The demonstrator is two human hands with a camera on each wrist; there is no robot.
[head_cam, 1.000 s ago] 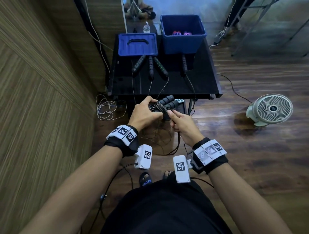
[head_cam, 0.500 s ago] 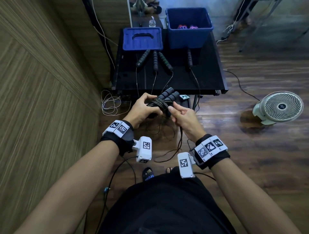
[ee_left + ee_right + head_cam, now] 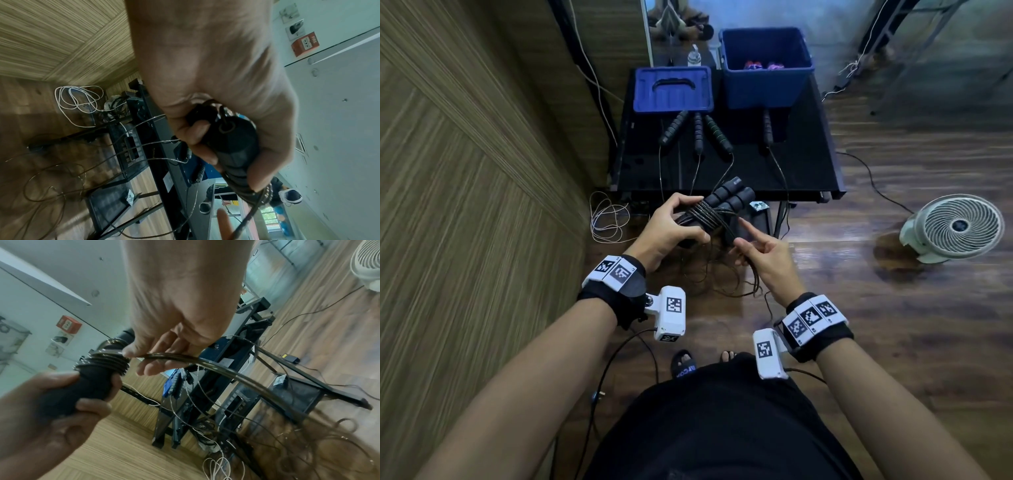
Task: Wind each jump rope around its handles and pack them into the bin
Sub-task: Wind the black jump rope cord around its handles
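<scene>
Mid-winding, held in front of the table (image 3: 722, 178): left hand (image 3: 671, 233) clenched round the paired black handles (image 3: 726, 198), several turns of cord (image 3: 705, 216) already on them, right hand (image 3: 767, 257) pinching the loose cord just beside the coil. Next, probably: carrying that slack round the handles again, tension kept, the rest trailing on the floor. Then into the blue bin (image 3: 767, 68) at the table's far edge.

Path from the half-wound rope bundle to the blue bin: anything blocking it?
Nothing visible blocks it. The blue bin stands open at the table's far right, its lid off beside it. Four rope handles lie in front, low on the table. The bundle is in the left hand, with rope unwound.
</scene>
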